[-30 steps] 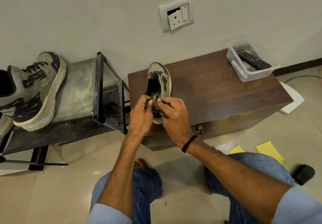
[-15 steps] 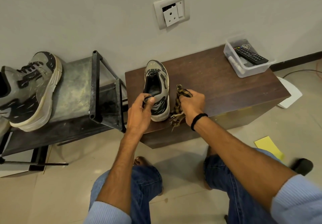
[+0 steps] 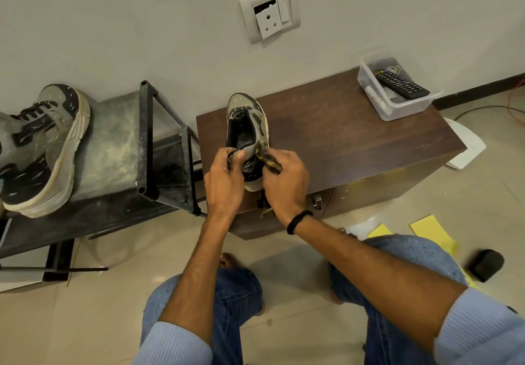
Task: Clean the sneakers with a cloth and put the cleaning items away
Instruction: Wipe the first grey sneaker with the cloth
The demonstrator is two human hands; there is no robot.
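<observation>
Head view: the left hand (image 3: pixel 224 178) had its fingers (image 3: pixel 240 155) curled round the near rim of a sneaker (image 3: pixel 246 114), the thumb on top pinching the dark collar. The right hand (image 3: pixel 285 184), just beside it, had its fingers closed on a striped cloth (image 3: pixel 269 160). The cloth was pressed against the sneaker's right side by the opening, and a frayed end of it hung out below the palm. A black wristband (image 3: pixel 298 221) sat on the right wrist. The sneaker stood upright under both hands, toe pointing away toward the wall, near the front left edge of a dark brown surface (image 3: pixel 341 137). Well beyond the right hand, at the far right corner of the surface, stood a clear tub (image 3: pixel 409 108) with a remote (image 3: pixel 400 83) lying in it. Left of the left hand stood a dark metal rack (image 3: pixel 113 143). On its top, well apart from the fingers, a second sneaker (image 3: pixel 42 148) lay tilted with its pale sole toward the hands. Above the fingers a socket (image 3: pixel 270 15) was set in the wall. On the floor right of the right forearm lay yellow papers (image 3: pixel 431 231).
</observation>
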